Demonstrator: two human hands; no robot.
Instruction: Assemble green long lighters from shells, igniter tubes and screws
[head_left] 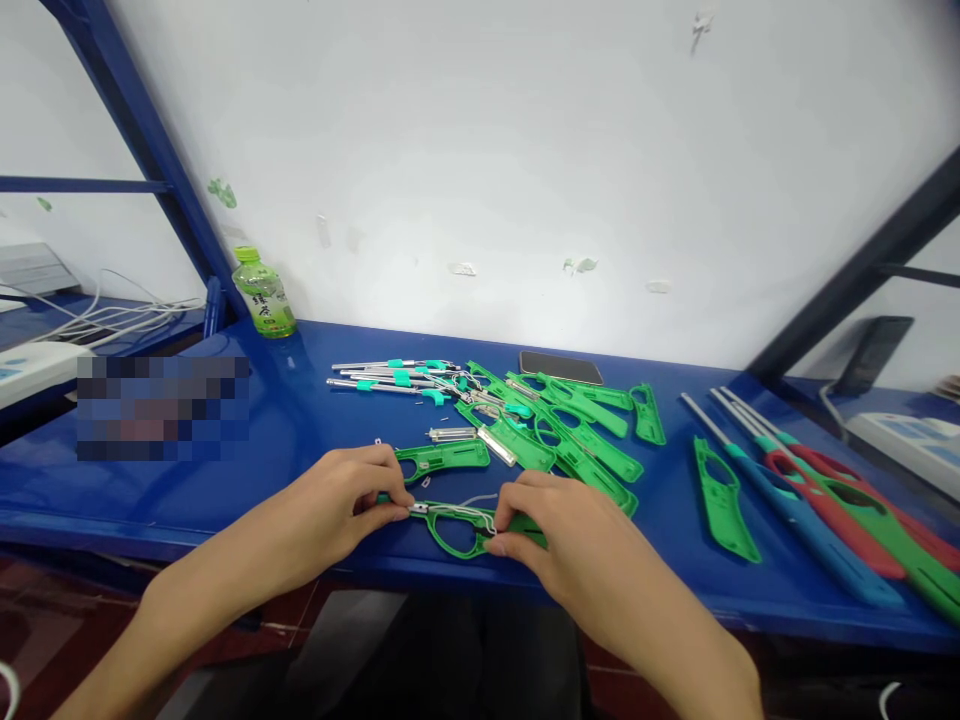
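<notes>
My left hand [356,500] is closed in a pinch on the end of a metal lighter tube, mostly hidden by the fingers. My right hand [540,525] is closed around the handle end of a green lighter shell half [450,548], with thumb and fingertips by its thin wires [469,510]. This shell lies near the table's front edge, its trigger loop between my hands. Just beyond it rests another green shell half [450,457], close to my left knuckles. A small metal piece [426,482] lies between the two shells.
Several metal lighter tubes [390,378] and a pile of green shell halves [592,440] lie on the blue table [300,420]. A phone [561,367] sits behind them. Assembled lighters [817,530] are at right, beside a single shell half [724,500]. A green bottle [264,295] stands back left.
</notes>
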